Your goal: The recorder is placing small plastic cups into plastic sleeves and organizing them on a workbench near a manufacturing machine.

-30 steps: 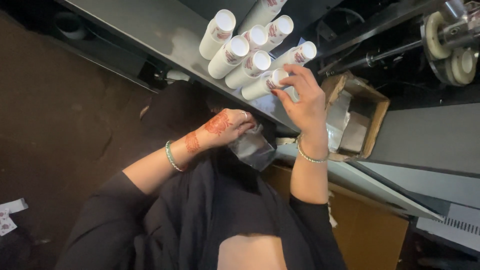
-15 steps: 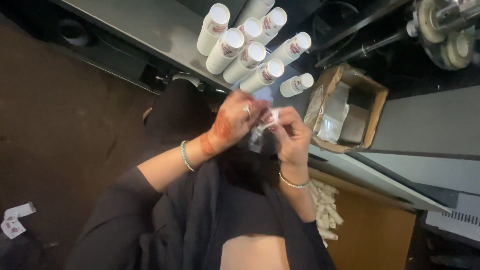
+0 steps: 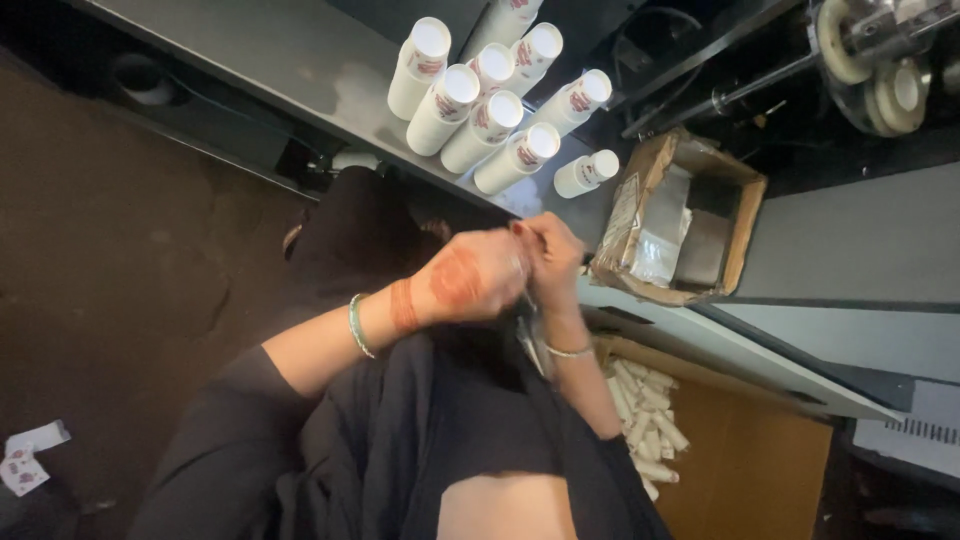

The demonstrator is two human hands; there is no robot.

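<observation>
Pinching something small between both hands, the person has the left hand (image 3: 470, 285) and right hand (image 3: 550, 255) pressed together, fingers curled tight around it. Can't tell what it is, maybe a thin clear strip (image 3: 528, 335) hanging just under the fingers. Below and right of them, a heap of tubes (image 3: 640, 415) sits in a bin. Just past the fingertips, one short tube (image 3: 585, 172) stands apart from the taller tubes (image 3: 480, 100) on the shelf (image 3: 290, 60), with a box (image 3: 680, 215) to the right. Looks risky: one elbow bump and those crowded tubes topple like dominoes.
</observation>
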